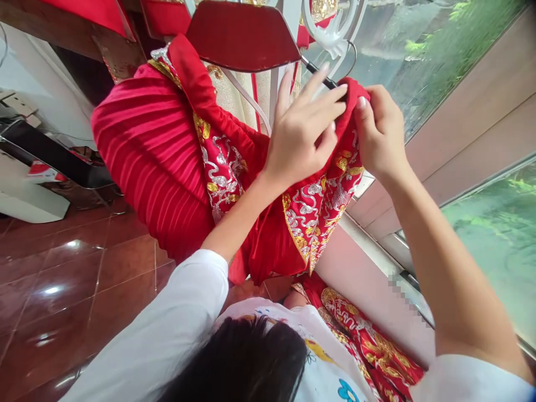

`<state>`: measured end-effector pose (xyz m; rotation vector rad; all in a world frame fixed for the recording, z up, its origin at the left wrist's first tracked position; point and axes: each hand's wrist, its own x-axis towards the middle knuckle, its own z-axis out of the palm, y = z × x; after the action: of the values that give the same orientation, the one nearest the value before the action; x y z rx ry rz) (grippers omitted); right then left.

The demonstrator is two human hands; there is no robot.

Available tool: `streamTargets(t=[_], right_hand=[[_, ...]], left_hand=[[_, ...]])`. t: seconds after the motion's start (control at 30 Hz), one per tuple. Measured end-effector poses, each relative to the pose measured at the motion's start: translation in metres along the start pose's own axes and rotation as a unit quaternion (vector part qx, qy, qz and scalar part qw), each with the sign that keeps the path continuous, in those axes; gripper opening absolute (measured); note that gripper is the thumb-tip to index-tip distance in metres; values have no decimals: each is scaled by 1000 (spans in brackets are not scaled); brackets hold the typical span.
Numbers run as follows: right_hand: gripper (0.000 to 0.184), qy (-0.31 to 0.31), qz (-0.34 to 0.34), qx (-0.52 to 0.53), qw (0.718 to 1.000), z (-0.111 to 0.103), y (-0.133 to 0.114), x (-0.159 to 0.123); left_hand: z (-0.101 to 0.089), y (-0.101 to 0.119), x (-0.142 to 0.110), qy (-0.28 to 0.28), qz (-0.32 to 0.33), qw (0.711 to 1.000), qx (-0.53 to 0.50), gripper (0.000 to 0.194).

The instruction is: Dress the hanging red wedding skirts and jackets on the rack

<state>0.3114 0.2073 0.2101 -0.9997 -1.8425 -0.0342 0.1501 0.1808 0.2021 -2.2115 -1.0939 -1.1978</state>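
A red pleated skirt (154, 162) with gold and silver embroidered panels (307, 218) hangs in front of me. Its waistband (349, 103) is gathered at the upper right. My right hand (383, 131) pinches that end of the waistband between the thumb in front and fingers behind it. Over the waistband lies my left hand (301, 128), its fingers stretched and spread, close to a clip hanger. The black clip (322, 77) of this hanger meets the cloth at the waistband; its thin metal hook (355, 58) curves up beyond. Whether the clip grips the cloth is hidden by my left fingers.
A dark red panel (247, 36) and a white curled metal frame (287, 33) stand just ahead. Windows (460, 61) run along the right. More red and gold embroidered cloth (368, 346) lies low at the right. A black chair (50, 153) stands left on the tiled floor (84, 290).
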Motion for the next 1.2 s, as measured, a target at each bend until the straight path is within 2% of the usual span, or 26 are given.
streamTargets(t=[0.1,0.17,0.23,0.3,0.37,0.43,0.5,0.6,0.63,0.73,0.87,0.97,1.03,1.2], right_hand=[[40,54,50,-57,996,12,-7,-1],[40,98,84,-71,989,23,-8,2],[42,133,105,-72,983,34,-6,4],[45,139,111,-66,982,42,-1,7],[48,128,112,-66,983,48,4,8],[49,121,104,-80,984,52,6,8],[53,116,84,-96,985,54,6,6],[66,94,40,-119,988,51,6,1],[64,85,24,-124,988,48,7,0],[47,88,-25,-118,989,41,15,-2],[37,123,-58,-114,984,35,22,5],[28,169,-43,-129,976,30,17,22],[31,182,-46,-126,974,23,10,40],[45,89,-72,-37,993,-1,-2,83]], left_hand=[[-9,9,-44,-23,-184,981,55,67],[-10,6,-71,13,-295,949,107,82],[-7,-7,-92,75,-354,921,146,81],[-5,-24,-108,140,-332,921,150,68],[-8,-41,-119,195,-269,935,125,56],[-17,-51,-125,231,-225,942,96,50],[-27,-56,-130,244,-224,940,84,44],[-40,-59,-134,232,-258,934,89,37],[-42,-60,-136,225,-268,932,93,36],[-46,-64,-140,207,-277,932,106,33],[-49,-68,-144,188,-272,936,118,33],[-48,-68,-150,161,-274,939,130,31],[-44,-65,-158,140,-278,940,140,29],[-27,-43,-183,124,-265,944,154,26]])
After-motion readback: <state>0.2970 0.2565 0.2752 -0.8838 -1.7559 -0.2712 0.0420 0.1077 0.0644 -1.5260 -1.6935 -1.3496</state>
